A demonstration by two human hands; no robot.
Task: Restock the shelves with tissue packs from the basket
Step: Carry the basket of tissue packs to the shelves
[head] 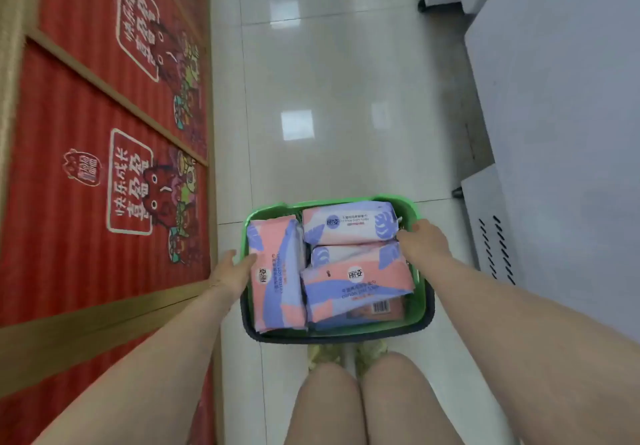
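Note:
A green basket [332, 203] with a dark lower rim stands on the tiled floor in front of my knees. Several pink, purple and white tissue packs fill it: one lies lengthwise at the left [277, 271], one across the far side [349, 223], one across the near side [356, 285]. My left hand [232, 271] grips the basket's left rim, fingertips against the left pack. At the right rim, my right hand [425, 241] curls its fingers over the edge beside the far pack. No shelf is in view.
Red printed cartons [86, 202] in a wooden-framed display line the left side. White cabinets [554, 98] on feet stand along the right. A glossy tiled aisle [329, 98] runs ahead between them. My bare knees [346, 410] and shoes are just behind the basket.

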